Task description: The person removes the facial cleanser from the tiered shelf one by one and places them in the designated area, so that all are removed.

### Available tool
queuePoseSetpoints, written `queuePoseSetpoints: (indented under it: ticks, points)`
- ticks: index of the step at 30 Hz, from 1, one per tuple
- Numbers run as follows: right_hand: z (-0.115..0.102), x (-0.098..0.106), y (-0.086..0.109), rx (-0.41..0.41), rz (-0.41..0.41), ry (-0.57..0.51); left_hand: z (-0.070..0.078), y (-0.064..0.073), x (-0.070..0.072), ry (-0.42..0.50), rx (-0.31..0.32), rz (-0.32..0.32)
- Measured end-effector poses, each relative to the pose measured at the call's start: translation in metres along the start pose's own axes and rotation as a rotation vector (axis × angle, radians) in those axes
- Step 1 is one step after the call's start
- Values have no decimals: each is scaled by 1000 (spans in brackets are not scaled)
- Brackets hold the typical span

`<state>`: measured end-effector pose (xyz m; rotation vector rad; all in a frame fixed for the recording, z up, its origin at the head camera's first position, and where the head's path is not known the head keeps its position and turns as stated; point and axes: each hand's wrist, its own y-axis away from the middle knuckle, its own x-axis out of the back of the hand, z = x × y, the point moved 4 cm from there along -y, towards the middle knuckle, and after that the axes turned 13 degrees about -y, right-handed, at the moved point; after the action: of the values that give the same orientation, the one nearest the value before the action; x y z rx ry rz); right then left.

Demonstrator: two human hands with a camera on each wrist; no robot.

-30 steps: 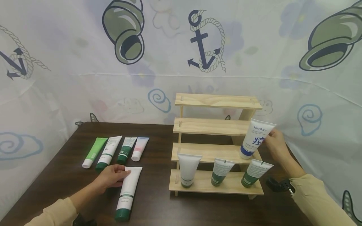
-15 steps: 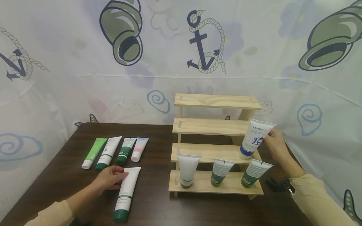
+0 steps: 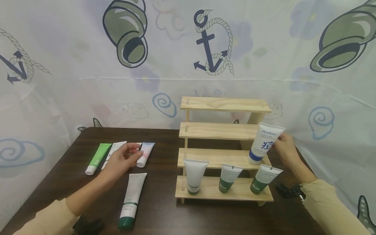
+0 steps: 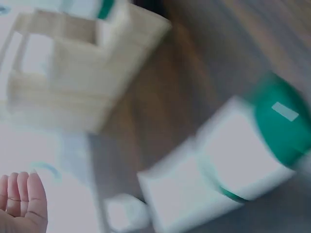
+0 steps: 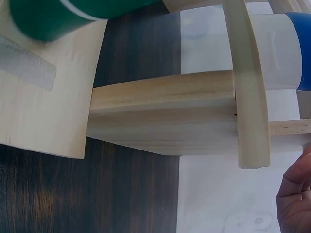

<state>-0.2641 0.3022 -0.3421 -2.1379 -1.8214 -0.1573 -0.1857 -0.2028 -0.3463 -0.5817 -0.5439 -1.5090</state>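
One blue-banded white tube (image 3: 265, 142) stands tilted at the right end of the second-lowest tier of a wooden rack (image 3: 205, 158), its upper edge pinched in the grip of the right hand (image 3: 286, 149). The left hand (image 3: 121, 160), its grip loose and holding nothing, hangs beside a pink-tinted tube (image 3: 145, 156); a green-capped tube (image 3: 132, 197) lies nearer on the table (image 3: 161, 212).
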Motion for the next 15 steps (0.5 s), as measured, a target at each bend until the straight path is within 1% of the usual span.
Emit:
queuePoseSetpoints:
  ticks: [1,3,7,9,11,15]
  points:
    - [-1,0,0,6,5,-4,13,-3,-1,31,-41,11]
    - [-1,0,1,17,11,-8,37,-8,-3,87,-113,9]
    - [-2,-1,2,43,7,-22,82,-17,-14,186,-206,-35]
    - [-2,-1,3,52,0,-27,103,-20,-22,219,-242,-70]
    - [-2,-1,4,56,-4,-40,124,-24,-30,228,-285,-99]
    - [-2,0,6,50,-10,-48,159,-29,-44,204,-362,-163]
